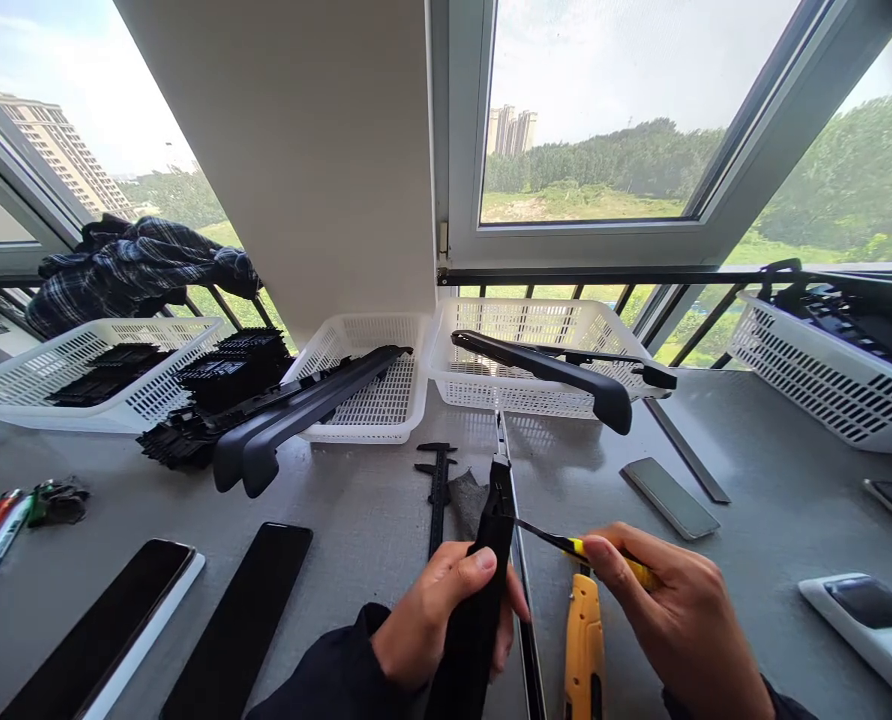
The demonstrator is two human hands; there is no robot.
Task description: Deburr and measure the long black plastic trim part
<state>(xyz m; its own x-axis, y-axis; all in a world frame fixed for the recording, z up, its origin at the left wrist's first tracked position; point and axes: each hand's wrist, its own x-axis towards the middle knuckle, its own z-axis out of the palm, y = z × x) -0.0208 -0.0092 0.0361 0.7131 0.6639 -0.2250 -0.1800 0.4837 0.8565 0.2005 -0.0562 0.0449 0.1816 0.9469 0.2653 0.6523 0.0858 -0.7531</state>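
My left hand [435, 605] is wrapped round a long black plastic bar [470, 630], thumb on top, its far end tilted up and away. In my right hand [675, 600] is a slim tool, perhaps a small file, with a yellow handle and a thin dark blade [542, 533]. The blade's tip touches the bar's right side near its far end. A yellow utility knife [585, 640] lies below my right hand. Just beyond my left hand are a black caliper [438, 490] and a grey pad [467, 500]. A long thin strip [528, 660] runs beneath the bar.
White baskets [363, 432] line the back of the grey table, with black bars [558, 372] across them and stacked black parts [232, 365]. A grey block [671, 497] and a metal strip [690, 452] lie right. Phones [247, 610], markers [0, 540] and a white device [866, 620] lie around.
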